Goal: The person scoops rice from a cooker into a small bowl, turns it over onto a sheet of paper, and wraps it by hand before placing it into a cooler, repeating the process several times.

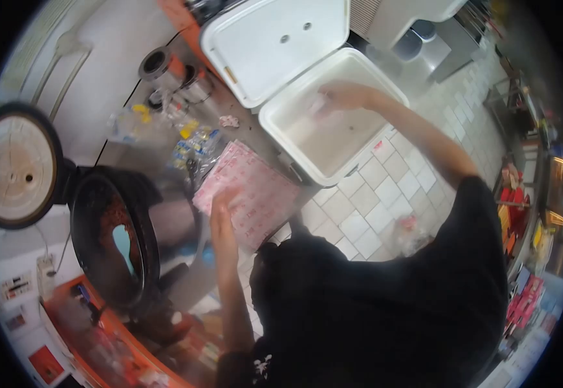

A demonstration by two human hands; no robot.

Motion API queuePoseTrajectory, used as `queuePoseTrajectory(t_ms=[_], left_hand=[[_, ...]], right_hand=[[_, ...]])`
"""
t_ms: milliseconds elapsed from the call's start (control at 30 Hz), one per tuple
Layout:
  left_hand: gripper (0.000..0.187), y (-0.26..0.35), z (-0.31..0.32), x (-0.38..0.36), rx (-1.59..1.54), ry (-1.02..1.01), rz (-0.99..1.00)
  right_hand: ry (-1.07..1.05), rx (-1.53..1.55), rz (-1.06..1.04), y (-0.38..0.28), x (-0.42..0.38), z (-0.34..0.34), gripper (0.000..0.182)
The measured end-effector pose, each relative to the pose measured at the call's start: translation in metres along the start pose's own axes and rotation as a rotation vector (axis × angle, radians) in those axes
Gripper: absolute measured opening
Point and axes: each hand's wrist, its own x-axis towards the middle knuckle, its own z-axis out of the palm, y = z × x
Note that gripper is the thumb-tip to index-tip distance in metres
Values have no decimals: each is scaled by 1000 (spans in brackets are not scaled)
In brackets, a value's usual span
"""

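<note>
My left hand lies on a stack of pink printed wrapping paper, its fingers stretched out and slightly blurred. Inside the white insulated box, my right hand reaches down with bent fingers. At its fingertips is a small, pale pinkish thing, too blurred to tell its exact kind. The box's white lid is raised. Left of the paper stands a black rice cooker with its lid up. Reddish-brown food and a light blue rice paddle are in it.
Clear plastic bags with yellow and blue print lie behind the paper. Metal canisters stand near the wall. A crumpled pink piece sits beside the box. Pale floor tiles show below, with a plastic bag there.
</note>
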Motion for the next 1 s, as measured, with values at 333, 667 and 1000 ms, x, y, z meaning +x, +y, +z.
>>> queuePoseTrajectory(t_ms=[333,667,1000], left_hand=[[61,-23,98,55,-196,81,-349],[67,-10,126,120,-92,-28,-152],[67,-14,125,118,-178,-43,-151]], right_hand=[[-533,-115,182,125,97,60,66],[-509,-60,297,55,65,68,52],[-468,36,411,136,116,87,42]])
